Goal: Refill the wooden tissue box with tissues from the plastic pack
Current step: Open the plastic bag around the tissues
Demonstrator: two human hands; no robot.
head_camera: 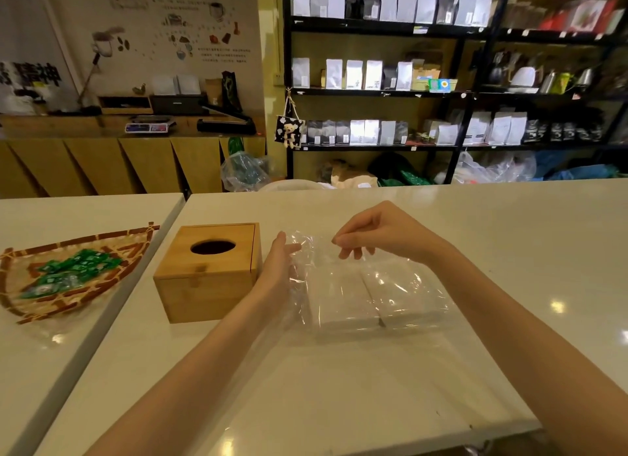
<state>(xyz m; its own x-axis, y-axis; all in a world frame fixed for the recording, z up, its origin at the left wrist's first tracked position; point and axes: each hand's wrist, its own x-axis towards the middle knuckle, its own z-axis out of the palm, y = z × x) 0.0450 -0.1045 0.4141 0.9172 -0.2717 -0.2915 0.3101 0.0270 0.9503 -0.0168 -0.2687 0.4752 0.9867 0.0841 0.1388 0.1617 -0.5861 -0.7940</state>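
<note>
The plastic pack (360,292) of tissues lies flat on the white surface (509,224) just right of the wooden tissue box (209,272), its loose far end pinched by the right hand (373,235), while the left hand (280,268), fingers straight and apart, braces its left edge.

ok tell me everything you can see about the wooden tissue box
The light-brown square wooden tissue box stands upright on the white table, left of the clear plastic tissue pack. Its flat lid is shut, with a dark oval opening on top showing no tissue and a small wooden tab at the front edge. The left hand is close beside its right side; contact is unclear.
</note>
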